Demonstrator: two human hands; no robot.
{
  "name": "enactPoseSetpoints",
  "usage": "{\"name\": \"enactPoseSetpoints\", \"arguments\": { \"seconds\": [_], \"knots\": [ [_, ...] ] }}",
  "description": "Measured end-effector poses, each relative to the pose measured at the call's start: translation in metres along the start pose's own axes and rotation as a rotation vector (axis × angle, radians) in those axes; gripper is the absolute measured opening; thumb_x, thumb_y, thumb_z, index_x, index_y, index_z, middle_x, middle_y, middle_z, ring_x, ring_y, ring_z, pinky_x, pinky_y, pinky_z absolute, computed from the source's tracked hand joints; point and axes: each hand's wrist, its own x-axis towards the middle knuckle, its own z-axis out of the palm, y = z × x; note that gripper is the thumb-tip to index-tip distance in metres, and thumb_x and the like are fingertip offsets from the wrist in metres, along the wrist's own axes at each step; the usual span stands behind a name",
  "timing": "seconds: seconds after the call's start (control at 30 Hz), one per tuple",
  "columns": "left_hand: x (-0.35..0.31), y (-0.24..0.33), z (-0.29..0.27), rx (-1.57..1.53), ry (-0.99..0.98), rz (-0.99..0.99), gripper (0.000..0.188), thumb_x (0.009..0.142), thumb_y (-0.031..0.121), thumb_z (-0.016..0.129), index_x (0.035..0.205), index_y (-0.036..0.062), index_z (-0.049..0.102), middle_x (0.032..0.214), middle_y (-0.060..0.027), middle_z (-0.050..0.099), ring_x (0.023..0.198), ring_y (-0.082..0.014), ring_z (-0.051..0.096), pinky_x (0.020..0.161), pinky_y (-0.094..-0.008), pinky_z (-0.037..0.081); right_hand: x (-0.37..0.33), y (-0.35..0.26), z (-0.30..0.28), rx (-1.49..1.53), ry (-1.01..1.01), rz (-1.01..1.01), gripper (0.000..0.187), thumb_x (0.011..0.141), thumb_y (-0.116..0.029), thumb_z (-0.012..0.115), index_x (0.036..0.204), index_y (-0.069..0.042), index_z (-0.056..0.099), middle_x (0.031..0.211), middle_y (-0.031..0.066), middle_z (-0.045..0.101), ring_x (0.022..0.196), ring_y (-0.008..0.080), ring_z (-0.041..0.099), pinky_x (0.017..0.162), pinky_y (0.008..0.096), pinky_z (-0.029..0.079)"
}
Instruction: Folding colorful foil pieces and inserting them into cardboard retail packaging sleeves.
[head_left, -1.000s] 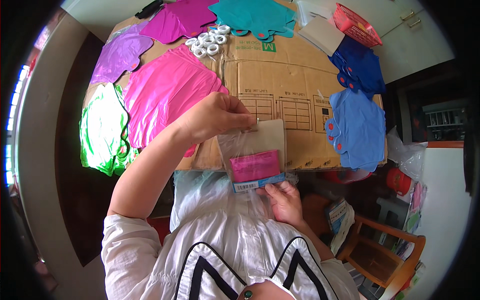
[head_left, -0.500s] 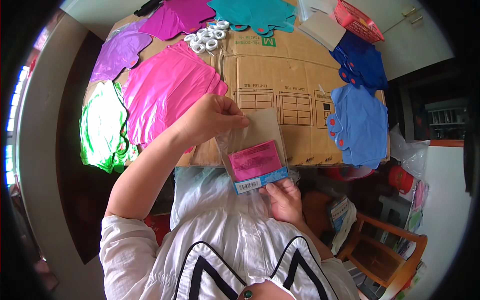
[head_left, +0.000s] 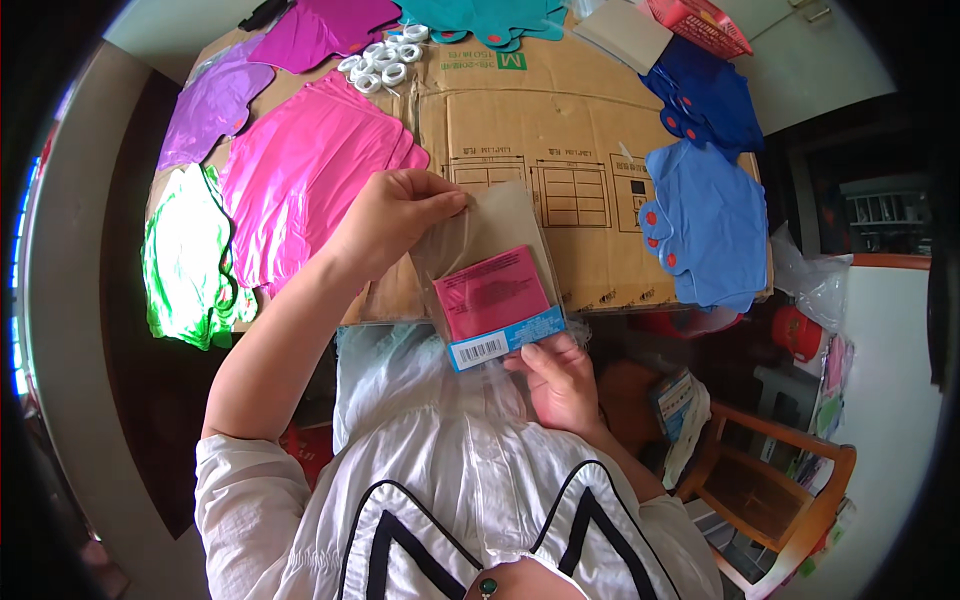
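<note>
Between my hands hangs a clear plastic packet point(head_left: 500, 215) with a grey-brown card backing and a blue barcoded strip along its lower end. Inside it lies a folded pink sheet point(head_left: 492, 293) with printed lines. My left hand point(head_left: 405, 215) pinches the packet's upper left corner, fingers closed. At the lower right, my right hand point(head_left: 558, 380) grips the blue strip with the thumb on top; its other fingers are partly behind the packet. Left of the packet, a stack of shiny pink foil balloons point(head_left: 305, 180) lies flat on the cardboard.
Flat foil balloons ring the cardboard-covered table point(head_left: 500, 120): green point(head_left: 185, 260), purple point(head_left: 215, 100), magenta point(head_left: 320, 30), teal point(head_left: 490, 18), dark blue point(head_left: 705, 95), light blue point(head_left: 710, 220). White ribbon rolls point(head_left: 380, 65) and a red basket point(head_left: 700, 25) sit farther back. A wooden chair point(head_left: 780, 480) stands lower right.
The view has shifted slightly, so the table things appear a little left and higher. Both hands keep their hold on the packet, which now sits somewhat flatter between them.
</note>
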Motion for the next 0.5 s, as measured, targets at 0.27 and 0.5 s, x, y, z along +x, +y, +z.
{"name": "enactPoseSetpoints", "arguments": {
  "seconds": [0.27,0.5],
  "knots": [
    [-0.001,0.006,0.004,-0.056,0.012,-0.037,0.023,0.09,0.02,0.07,0.097,-0.0023,0.068,0.085,-0.004,0.069,0.074,-0.0078,0.063,0.068,-0.0224,0.051,0.0,0.006,-0.002,-0.047,0.038,-0.047,0.018,0.089,-0.001,0.065,0.106,-0.002,0.062,0.102,0.0067,0.067,0.091,0.0154,0.063,0.082,0.0306,0.053],
    [-0.007,0.009,0.002,-0.087,-0.011,-0.074,0.018,0.09,0.017,0.069,0.093,-0.0015,0.068,0.086,-0.005,0.069,0.079,-0.0083,0.063,0.071,-0.0227,0.05,-0.002,0.003,-0.003,-0.097,0.027,-0.137,0.019,0.087,-0.001,0.066,0.105,-0.005,0.063,0.102,0.006,0.068,0.092,0.015,0.064,0.08,0.03,0.052]
  ]
}}
